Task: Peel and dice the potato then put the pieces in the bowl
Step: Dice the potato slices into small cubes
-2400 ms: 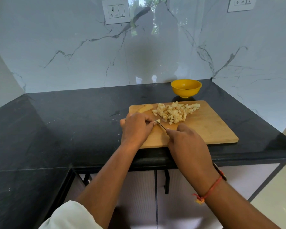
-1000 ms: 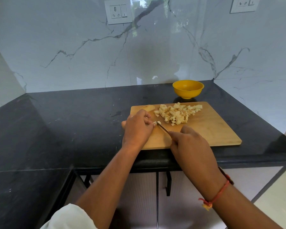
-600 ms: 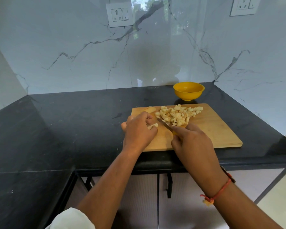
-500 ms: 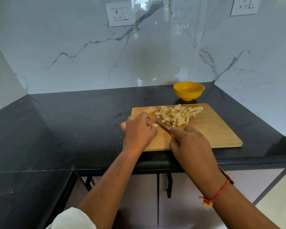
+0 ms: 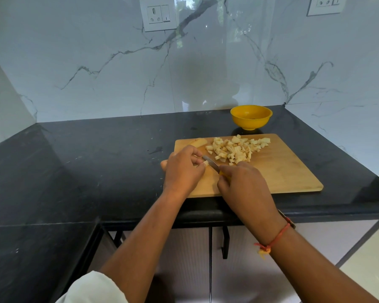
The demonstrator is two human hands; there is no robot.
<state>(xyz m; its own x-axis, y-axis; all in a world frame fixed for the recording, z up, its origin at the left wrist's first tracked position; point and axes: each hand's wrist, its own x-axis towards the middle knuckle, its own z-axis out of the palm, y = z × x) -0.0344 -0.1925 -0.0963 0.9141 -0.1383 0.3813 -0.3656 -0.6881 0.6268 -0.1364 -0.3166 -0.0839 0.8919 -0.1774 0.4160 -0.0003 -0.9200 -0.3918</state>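
My left hand (image 5: 183, 169) is down on the near left part of the cutting board (image 5: 282, 167), fingers curled tight, pinching a small potato piece (image 5: 205, 163) at the fingertips and holding it against the wood. My right hand (image 5: 243, 186) sits just beside it, over the board's near edge, wrapped round the handle of the knife (image 5: 210, 162). Only a sliver of yellow handle peeks out from under my knuckles. The blade runs from my right hand towards the left one, and its tip is right at the piece I'm holding. I can't tell whether the edge is touching the wood.

Further back, across the far middle of the board, the diced pieces (image 5: 236, 149) lie in a loose pale heap, some of them scattered along its rim. At the board's far left corner lies one larger pale slice (image 5: 198, 142), just past my left knuckles.

The yellow bowl (image 5: 249, 122) stands upright just beyond the board's far edge, near its right half, not touching it. No potato is in it that I can see, only a few dark specks at the bottom.

The board lies on a black countertop (image 5: 96, 160). There's a red thread (image 5: 276, 239) tied round my right wrist.
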